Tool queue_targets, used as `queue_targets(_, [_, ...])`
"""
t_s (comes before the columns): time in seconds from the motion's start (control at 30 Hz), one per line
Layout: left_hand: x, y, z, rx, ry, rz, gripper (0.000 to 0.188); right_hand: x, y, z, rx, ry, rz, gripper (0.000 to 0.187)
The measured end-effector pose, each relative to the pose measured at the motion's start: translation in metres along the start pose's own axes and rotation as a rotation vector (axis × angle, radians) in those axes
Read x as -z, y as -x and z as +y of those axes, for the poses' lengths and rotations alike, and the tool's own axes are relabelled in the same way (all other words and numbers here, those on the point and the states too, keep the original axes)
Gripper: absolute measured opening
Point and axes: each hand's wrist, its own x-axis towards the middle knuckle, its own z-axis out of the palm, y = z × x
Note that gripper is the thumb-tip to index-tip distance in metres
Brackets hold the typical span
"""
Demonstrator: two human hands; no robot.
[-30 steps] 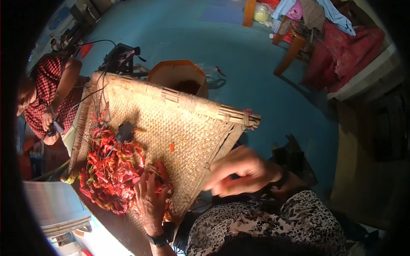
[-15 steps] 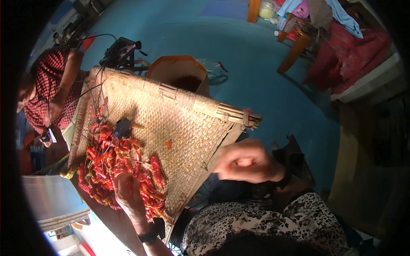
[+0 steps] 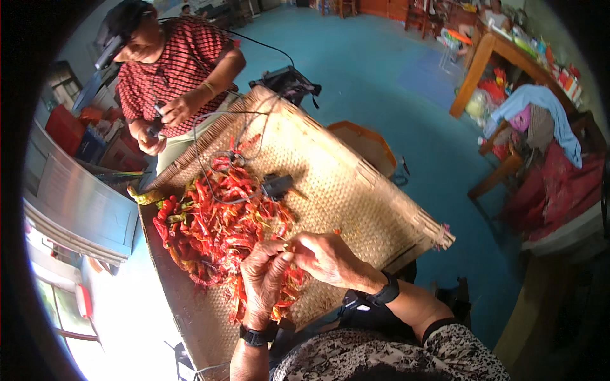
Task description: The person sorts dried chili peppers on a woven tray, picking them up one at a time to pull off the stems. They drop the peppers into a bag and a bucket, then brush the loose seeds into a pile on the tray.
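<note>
My left hand (image 3: pixel 262 277) and my right hand (image 3: pixel 330 259) meet above the near side of a heap of red chili peppers (image 3: pixel 222 222). Both are closed in a pinch, fingertips touching, around a tiny yellowish bit that is too small and too covered to name. Most of the chilies look wrinkled; a few are smooth, and some show green or yellow. They lie on the left part of a large woven bamboo tray (image 3: pixel 356 203) with a raised rim. Each wrist wears a dark band.
A black box-shaped device (image 3: pixel 277 186) with a looping cable lies beside the chilies. Across the tray, a person in a red checked shirt (image 3: pixel 184 60) holds a small dark object. An orange-rimmed bin (image 3: pixel 365 143) stands beyond the far edge. Wooden furniture (image 3: pixel 476 70) is at right.
My right hand has come left from beyond the tray's near right edge to meet my left hand. The view has shifted, bringing more of the other person and room into sight.
</note>
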Motion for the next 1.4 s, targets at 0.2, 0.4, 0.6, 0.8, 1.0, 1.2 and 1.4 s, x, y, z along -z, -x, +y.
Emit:
queue_targets(0.2, [-0.003, -0.003, -0.002, -0.139, -0.039, -0.004, 0.014, 0.0, -0.004, -0.001, 0.025, 0.062, -0.005, 0.013])
queue_targets(0.4, [-0.001, -0.004, 0.001, -0.051, -0.035, 0.01, 0.016, -0.002, -0.009, -0.014, 0.014, -0.044, 0.015, 0.019])
queue_targets(0.6, [0.009, 0.004, -0.004, -0.06, -0.042, 0.028, 0.025, 0.01, -0.017, 0.002, 0.238, 0.144, 0.089, 0.004])
queue_targets(0.8, [0.022, 0.026, -0.036, -0.271, -0.974, -0.216, 0.035, 0.103, -0.059, -0.007, 0.23, 0.262, 0.653, 0.011])
queue_targets(1.0, [0.019, 0.03, -0.035, -0.286, -1.206, -0.286, 0.019, 0.178, -0.074, 0.068, -0.089, 0.725, 0.723, 0.03])
queue_targets(1.2, [0.024, 0.031, -0.044, -0.266, -1.207, -0.305, 0.013, 0.118, -0.062, 0.04, 0.063, 0.603, 0.436, 0.025])
queue_targets(1.4, [0.022, 0.032, -0.042, -0.286, -1.191, -0.303, 0.013, 0.014, -0.04, -0.004, 0.009, 0.609, -0.278, 0.024])
